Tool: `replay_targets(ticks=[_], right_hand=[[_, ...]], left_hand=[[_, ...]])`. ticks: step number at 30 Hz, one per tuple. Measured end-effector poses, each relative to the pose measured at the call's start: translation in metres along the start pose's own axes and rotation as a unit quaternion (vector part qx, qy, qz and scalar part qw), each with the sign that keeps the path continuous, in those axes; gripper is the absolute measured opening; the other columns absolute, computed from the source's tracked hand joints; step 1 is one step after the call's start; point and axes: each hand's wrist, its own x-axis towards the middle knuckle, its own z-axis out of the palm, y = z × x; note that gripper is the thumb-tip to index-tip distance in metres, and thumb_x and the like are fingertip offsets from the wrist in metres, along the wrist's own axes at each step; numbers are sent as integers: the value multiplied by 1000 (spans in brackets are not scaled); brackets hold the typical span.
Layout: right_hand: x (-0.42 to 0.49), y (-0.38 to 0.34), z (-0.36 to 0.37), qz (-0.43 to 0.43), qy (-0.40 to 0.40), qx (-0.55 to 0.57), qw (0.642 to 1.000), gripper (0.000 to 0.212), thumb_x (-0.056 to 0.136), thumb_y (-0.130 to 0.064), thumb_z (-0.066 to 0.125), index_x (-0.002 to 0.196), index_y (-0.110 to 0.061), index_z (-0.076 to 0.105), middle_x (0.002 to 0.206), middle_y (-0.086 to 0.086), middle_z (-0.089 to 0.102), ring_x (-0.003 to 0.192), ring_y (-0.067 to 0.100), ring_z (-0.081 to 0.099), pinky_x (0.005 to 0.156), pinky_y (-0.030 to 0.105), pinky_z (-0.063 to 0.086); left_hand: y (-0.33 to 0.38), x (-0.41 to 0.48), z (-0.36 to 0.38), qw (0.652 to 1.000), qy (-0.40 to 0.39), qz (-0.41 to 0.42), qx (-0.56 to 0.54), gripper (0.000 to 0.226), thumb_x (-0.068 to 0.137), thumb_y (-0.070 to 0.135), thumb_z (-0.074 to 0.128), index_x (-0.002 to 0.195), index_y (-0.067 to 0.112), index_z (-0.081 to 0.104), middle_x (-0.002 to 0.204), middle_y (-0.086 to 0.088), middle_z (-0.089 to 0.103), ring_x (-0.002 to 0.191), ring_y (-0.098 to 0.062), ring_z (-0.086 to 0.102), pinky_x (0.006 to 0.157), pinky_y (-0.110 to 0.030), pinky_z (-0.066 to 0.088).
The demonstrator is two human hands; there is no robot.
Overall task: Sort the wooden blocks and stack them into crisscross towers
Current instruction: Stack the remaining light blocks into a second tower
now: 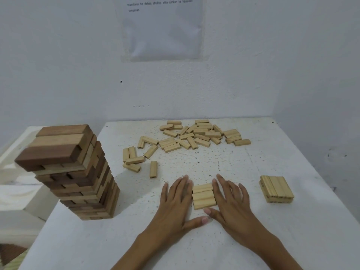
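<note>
Three small pale blocks (204,196) lie side by side as a flat row near the front of the white table (272,230). My left hand (176,203) lies flat against the row's left ends, fingers straight. Flat against the right ends is my right hand (230,201), with its thumb below the row. A tall crisscross tower of larger brown and tan blocks (78,172) stands at the table's left edge. To the right sits a short pale stack (276,189), two layers high. Loose pale blocks (194,135) are scattered at the back.
A few stray pale blocks (134,158) lie left of centre, one single block (153,169) just beyond my left hand. White wall behind with a taped paper sheet (163,28). A lower white surface (15,191) lies left of the table.
</note>
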Motion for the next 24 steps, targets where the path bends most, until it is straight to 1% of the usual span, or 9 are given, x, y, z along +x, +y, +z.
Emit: replay_targets(ticks=[2, 5, 6, 9, 11, 16, 18, 20, 24], right_hand=[[-1, -2, -7, 3, -4, -15, 1000, 84, 91, -67, 0, 137, -7, 38, 144, 12, 41, 124, 24, 31, 101, 43, 17], [-5, 1, -8, -11, 13, -7, 1000, 117, 54, -83, -32, 146, -14, -15, 150, -2, -23, 136, 19, -13, 105, 36, -17], [-7, -1, -10, -14, 14, -4, 1000, 115, 54, -83, -31, 145, -14, -18, 149, -2, -27, 136, 19, -15, 105, 37, -17], [-11, -1, -3, 8, -12, -9, 1000, 88, 89, -71, 3, 142, -7, 32, 148, 14, 33, 128, 24, 28, 103, 43, 14], [-10, -4, -1, -2, -32, -6, 999, 77, 93, -67, 11, 134, -10, 43, 138, 13, 44, 121, 25, 37, 102, 41, 14], [-11, -4, -6, 7, -20, 4, 1000, 92, 86, -75, 2, 140, -8, 34, 146, 13, 37, 125, 25, 30, 105, 39, 9], [-10, 0, -10, -30, 10, 26, 999, 114, 60, -88, -20, 148, -17, -7, 154, -3, -8, 136, 18, -1, 108, 36, -7], [-10, 7, -18, -35, -1, 77, 996, 113, 39, -92, -26, 135, -32, -29, 142, -21, -21, 135, 7, -16, 108, 29, -13], [3, 22, -23, -86, 0, 141, 986, 108, 43, -101, 3, 137, -48, -6, 142, -26, 4, 128, -3, 5, 105, 23, 6]], left_hand=[[0, -1, -1, 1000, -5, -8, -5, 111, 61, 88, -12, 146, 17, -24, 154, 2, -30, 134, -6, -37, 112, -35, -23], [2, -6, -3, 999, -10, -37, -26, 116, 56, 91, -13, 141, 15, -31, 150, 0, -37, 135, -11, -37, 113, -36, -22], [3, -9, -3, 998, -17, -43, -30, 120, 50, 93, -18, 140, 14, -33, 148, -2, -40, 134, -12, -40, 112, -37, -23], [12, -16, -1, 998, -33, -37, -40, 129, 41, 94, -24, 140, 12, -33, 144, -2, -45, 130, -11, -45, 111, -41, -25], [16, -16, 1, 998, -30, -31, -47, 131, 39, 94, -26, 141, 11, -32, 143, -1, -47, 130, -10, -44, 111, -42, -24], [19, -11, 4, 998, -13, -35, -60, 135, 35, 93, -28, 143, 12, -29, 144, -2, -45, 132, -11, -42, 112, -42, -23], [17, -12, 3, 997, -2, -36, -67, 134, 36, 94, -26, 144, 14, -28, 146, -1, -42, 134, -10, -40, 112, -41, -23], [11, -12, 0, 995, 14, -40, -89, 128, 43, 97, -16, 144, 19, -27, 149, 7, -36, 135, -4, -34, 114, -38, -20], [-6, -4, -9, 988, 68, -29, -133, 105, 57, 92, 34, 139, 45, -12, 140, 28, -4, 122, 16, -10, 109, -20, -4]])
